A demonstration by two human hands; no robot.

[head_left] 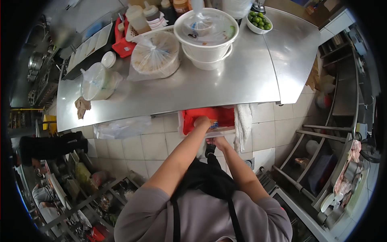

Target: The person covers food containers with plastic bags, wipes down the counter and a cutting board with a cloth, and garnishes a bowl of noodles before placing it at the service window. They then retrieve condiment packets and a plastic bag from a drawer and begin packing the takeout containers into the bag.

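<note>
The left hand (202,121) reaches into the red tray (189,121) under the counter (225,80); its grip is hidden. The right hand (219,142), just below it, grips the drawer (225,130) edge, fingers curled.

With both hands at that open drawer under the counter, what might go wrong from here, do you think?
The left hand reaches into the red drawer while the right hand sits at its front edge, so its fingers might get pinched if the drawer closes. The white cloth hanging beside it could catch too.

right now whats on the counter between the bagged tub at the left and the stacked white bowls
In the head view, a bagged bowl of food sits between the bagged tub and the stacked white bowls.
</note>
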